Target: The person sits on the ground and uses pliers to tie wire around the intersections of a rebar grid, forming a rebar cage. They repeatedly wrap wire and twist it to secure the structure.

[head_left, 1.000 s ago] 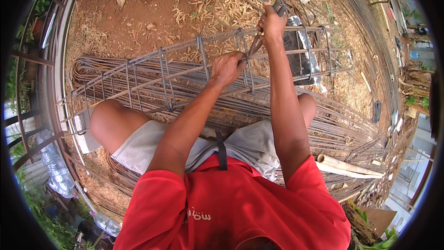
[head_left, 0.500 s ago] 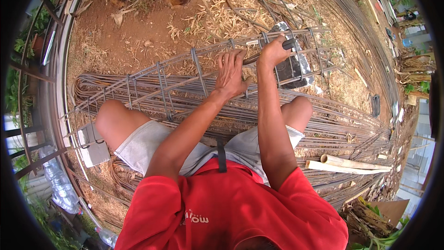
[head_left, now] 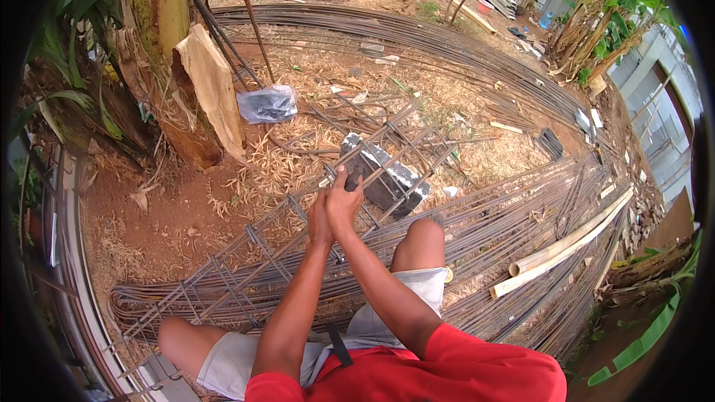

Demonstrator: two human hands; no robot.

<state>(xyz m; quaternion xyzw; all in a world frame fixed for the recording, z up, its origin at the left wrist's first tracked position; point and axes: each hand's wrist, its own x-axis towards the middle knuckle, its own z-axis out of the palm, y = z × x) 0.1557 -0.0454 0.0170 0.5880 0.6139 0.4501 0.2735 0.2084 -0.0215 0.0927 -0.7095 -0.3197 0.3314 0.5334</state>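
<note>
A long rebar cage (head_left: 252, 235) with square stirrups lies across in front of my knees. Its far right end rests over a black-and-white block (head_left: 378, 184). My right hand (head_left: 344, 207) is closed round a dark tool, whose blunt black end (head_left: 357, 177) sticks out past the thumb; the rest of it is hidden. Pressed close against it, my left hand (head_left: 319, 219) is at the cage bars beside a stirrup. Its fingers look curled inward, and what they grip is hidden.
Bundled rebar (head_left: 491, 234) spreads under the cage and to the right. Bamboo pieces (head_left: 551, 253) lie on it. Beyond the cage are a clear plastic bag (head_left: 268, 104), a banana trunk (head_left: 160, 67) and long bars (head_left: 372, 24). A coil of wire (head_left: 550, 143) sits at right.
My view has swung toward the right and farther out. My hands, apart along the tool before, are now together. The tool's long shaft that showed between them is out of sight.
</note>
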